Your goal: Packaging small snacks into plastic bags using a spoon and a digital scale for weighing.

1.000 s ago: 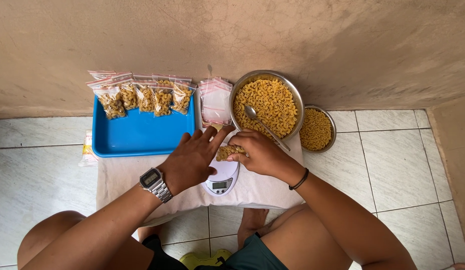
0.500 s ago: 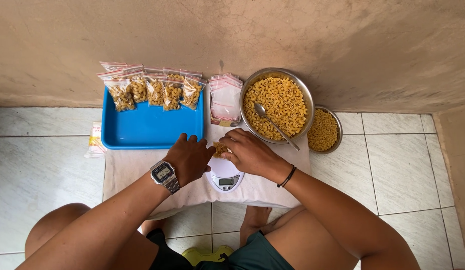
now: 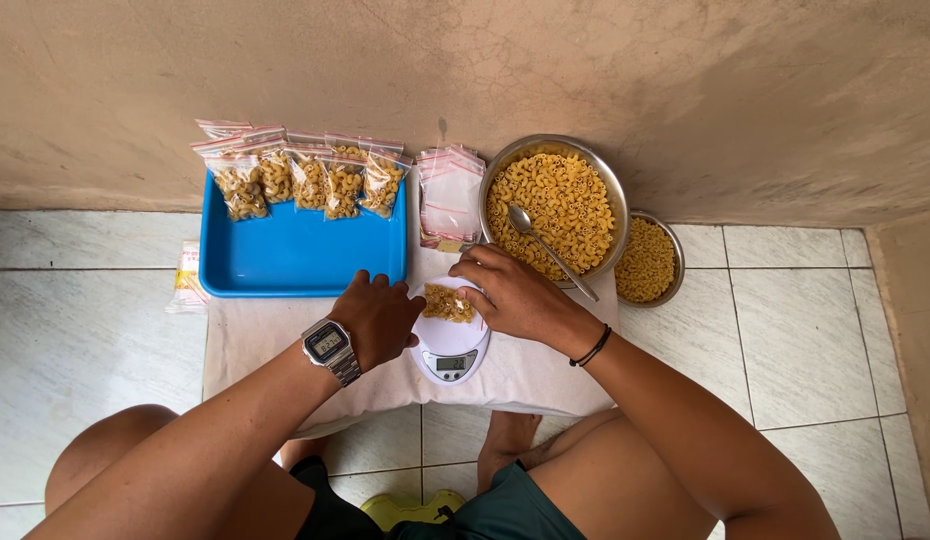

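Observation:
A small clear bag of elbow macaroni [image 3: 448,302] lies on a white digital kitchen scale [image 3: 451,354]. My left hand [image 3: 378,318], with a metal watch [image 3: 328,345] on its wrist, has curled fingers gripping the bag's left end. My right hand [image 3: 512,295] holds the bag's right end, thumb and fingers against it. Just behind my right hand stands a large steel bowl [image 3: 557,139] full of macaroni, with a spoon [image 3: 545,246] lying in it.
A blue tray [image 3: 295,258] at the back left holds several filled bags [image 3: 307,181] in a row. A stack of empty zip bags [image 3: 450,203] lies between tray and bowl. A smaller bowl of macaroni [image 3: 674,249] and a yellow packet [image 3: 188,281] flank the cloth-covered stand [image 3: 275,345].
My left hand drew back from a spread reach and curled beside the bag. Both hands parted slightly, so the bag now shows lying flat on the scale.

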